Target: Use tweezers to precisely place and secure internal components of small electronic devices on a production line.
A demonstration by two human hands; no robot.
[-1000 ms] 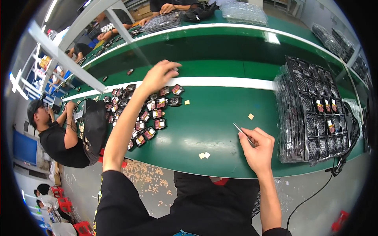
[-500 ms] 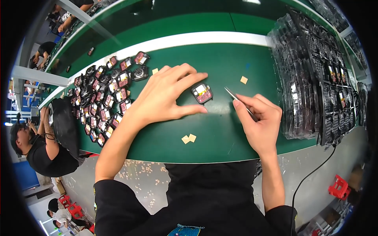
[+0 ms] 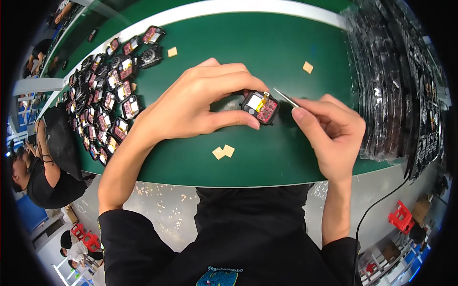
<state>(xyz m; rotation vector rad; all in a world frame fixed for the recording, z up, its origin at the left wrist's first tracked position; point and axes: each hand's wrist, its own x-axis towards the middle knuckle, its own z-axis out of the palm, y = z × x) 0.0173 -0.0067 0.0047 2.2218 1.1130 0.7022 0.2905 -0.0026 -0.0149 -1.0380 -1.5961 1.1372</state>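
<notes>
Smartwatch case [image 3: 260, 108] over the green workbench [image 3: 267, 162], pinched between left hand [image 3: 198, 100] thumb and fingers.
It looks light and stiff, its exposed circuit board [image 3: 268, 113] fragile, so the edges seem the safest hold; the right hand [image 3: 331, 131] grips tweezers [image 3: 287, 98] just beside it.

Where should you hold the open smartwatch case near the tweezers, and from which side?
Probably pinch the open smartwatch case by its opposite black edges, coming from the left, like the left hand: the case's inside faces up, so that spares the exposed red board, and the tweezers point in from the right.
</notes>
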